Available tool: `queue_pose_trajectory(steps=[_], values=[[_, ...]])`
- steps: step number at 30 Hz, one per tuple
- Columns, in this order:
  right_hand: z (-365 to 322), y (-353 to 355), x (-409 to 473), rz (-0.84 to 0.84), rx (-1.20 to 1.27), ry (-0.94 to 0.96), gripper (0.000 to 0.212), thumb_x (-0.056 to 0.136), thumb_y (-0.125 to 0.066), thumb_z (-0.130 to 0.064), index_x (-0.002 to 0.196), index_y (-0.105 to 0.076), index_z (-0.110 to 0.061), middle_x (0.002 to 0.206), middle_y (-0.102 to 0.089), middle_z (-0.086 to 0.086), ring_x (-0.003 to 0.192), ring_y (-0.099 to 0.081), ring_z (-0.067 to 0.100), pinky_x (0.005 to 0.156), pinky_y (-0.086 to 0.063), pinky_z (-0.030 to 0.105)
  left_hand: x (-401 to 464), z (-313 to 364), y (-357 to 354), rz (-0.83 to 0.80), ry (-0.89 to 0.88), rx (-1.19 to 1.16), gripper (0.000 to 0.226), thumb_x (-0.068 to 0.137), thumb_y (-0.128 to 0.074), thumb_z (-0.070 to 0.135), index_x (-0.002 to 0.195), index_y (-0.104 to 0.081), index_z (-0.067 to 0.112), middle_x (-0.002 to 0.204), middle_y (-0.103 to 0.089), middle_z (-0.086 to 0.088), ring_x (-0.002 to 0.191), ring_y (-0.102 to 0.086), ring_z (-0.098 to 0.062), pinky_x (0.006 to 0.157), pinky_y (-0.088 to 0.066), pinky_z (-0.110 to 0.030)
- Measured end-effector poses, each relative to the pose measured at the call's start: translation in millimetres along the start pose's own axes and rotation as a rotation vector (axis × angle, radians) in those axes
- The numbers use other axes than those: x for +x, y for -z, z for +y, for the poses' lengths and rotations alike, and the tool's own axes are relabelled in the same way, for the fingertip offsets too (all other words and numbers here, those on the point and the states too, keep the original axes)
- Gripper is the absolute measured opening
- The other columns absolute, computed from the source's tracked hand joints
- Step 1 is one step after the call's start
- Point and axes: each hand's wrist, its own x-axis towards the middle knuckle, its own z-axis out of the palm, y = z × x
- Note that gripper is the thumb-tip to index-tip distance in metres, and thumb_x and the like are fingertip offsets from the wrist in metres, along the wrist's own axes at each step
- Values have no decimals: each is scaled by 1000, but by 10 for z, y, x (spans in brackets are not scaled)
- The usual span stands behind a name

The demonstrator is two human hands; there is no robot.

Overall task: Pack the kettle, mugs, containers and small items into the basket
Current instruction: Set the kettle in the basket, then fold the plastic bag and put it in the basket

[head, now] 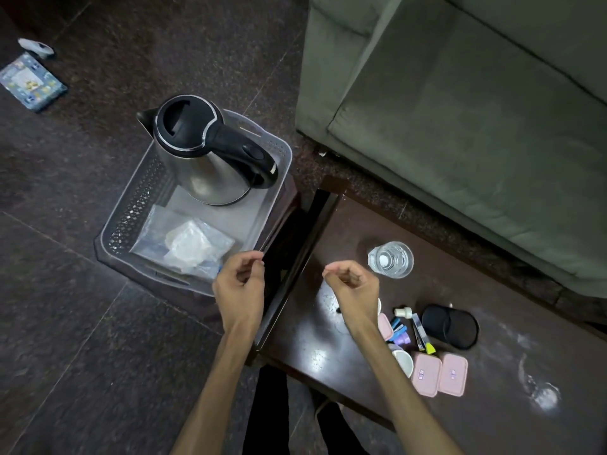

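Note:
A steel kettle [210, 149] with a black lid and handle stands upright in the far end of the clear plastic basket [131, 205]. A clear plastic bag [190, 244] lies in the basket's near end. My left hand [241, 287] hovers over the basket's near right corner, fingers loosely curled, holding nothing. My right hand [353, 287] hangs above the dark table [328, 339], curled and empty too. On the table lie two pink containers [440, 374], a white mug [404, 361], a black kettle base [450, 326], a glass [391, 259] and small items [404, 326].
The basket rests on a dark low stool [285, 205] left of the table. A grey-green sofa [460, 110] fills the upper right. A blue box [31, 82] and a white object [36, 47] lie on the dark floor at far left. My legs show below.

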Motion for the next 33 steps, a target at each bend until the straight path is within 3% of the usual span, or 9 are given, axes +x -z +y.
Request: queue_pose_trajectory(steps=[5,9,12,15,20,23,26,29,33], values=[[41,36,-95,30,8,-45,13,84,-73,10,87,-78,-1,87,-77,19,79,-68,20,78,-53,29,68,51,106,23,-23,67,21,92,-64,2,96,-78,16,88,-76,-2,80,-68,-11,74,-53,-14],[19,-120,-115,-2,3,-43,15,84,-74,9,84,-77,-6,81,-76,14,77,-67,20,79,-55,34,379,85,387,68,-208,413,28,85,-64,4,107,-75,18,103,-71,0,92,-63,-15,85,-55,-36],[-43,-280,-102,-46,5,-16,18,84,-76,7,81,-77,-11,76,-73,4,72,-64,15,76,-53,27,831,97,562,-111,-367,850,65,72,-66,-7,134,-65,10,138,-61,-12,128,-53,-33,104,-47,-47],[-107,-414,-79,-82,19,3,24,84,-76,5,79,-76,-18,72,-71,1,70,-63,13,72,-52,26,1226,98,615,-384,-439,1273,88,70,-76,2,152,-45,13,155,-46,-12,147,-38,-33,120,-31,-49],[-171,-565,-82,-136,45,-3,24,85,-75,3,79,-76,-20,72,-69,2,70,-62,15,72,-54,35,1510,101,641,-481,-542,1635,58,79,-67,19,136,-60,20,131,-60,-6,125,-56,-27,119,-29,-45],[-217,-554,-68,-155,60,-1,26,85,-75,-1,77,-77,-26,74,-71,4,71,-63,16,73,-55,39,1496,194,671,-424,-590,1483,31,83,-65,19,111,-77,16,116,-68,-10,116,-61,-32,114,-32,-46],[-293,-527,-57,-174,95,-2,24,84,-75,-5,79,-78,-28,82,-76,11,79,-67,20,79,-58,44,1370,420,754,-306,-643,1102,20,81,-61,18,90,-75,6,98,-68,-14,98,-63,-37,95,-45,-48],[-396,-463,-56,-220,161,-3,18,80,-74,-13,90,-79,-28,93,-80,8,87,-72,17,83,-59,39,1114,757,749,-222,-627,724,13,85,-57,21,86,-61,9,88,-58,-3,80,-53,-21,71,-42,-36],[-517,-311,-60,-306,235,31,41,79,-74,-11,119,-72,-15,117,-75,9,98,-70,17,90,-58,33,713,1029,533,-185,-358,299,11,84,-55,19,83,-60,9,68,-54,7,63,-43,-5,56,-36,-24]])
